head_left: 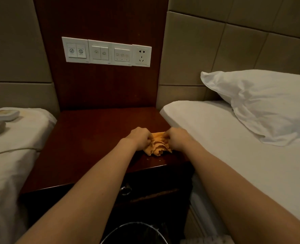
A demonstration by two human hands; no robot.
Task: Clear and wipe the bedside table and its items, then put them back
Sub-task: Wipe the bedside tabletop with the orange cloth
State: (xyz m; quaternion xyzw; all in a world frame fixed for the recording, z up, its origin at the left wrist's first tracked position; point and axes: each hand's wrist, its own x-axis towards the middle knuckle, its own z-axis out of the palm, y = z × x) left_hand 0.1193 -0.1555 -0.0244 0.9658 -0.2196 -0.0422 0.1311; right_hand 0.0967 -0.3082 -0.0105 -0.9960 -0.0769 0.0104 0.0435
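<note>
A bin (137, 223) shows at 6 o'clock, below the dark tabletop (93, 141). An orange cloth (159, 147) lies bunched toward 4 o'clock on the tabletop. The left hand (139, 138) and right hand (178, 139) each grip one side of it with curled fingers. A pillow (268, 103) lies on the bed at 3 o'clock.

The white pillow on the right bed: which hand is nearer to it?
Right. The right hand grips the crumpled orange cloth on the side toward the white pillow; the left hand grips its other side, farther away.
</note>
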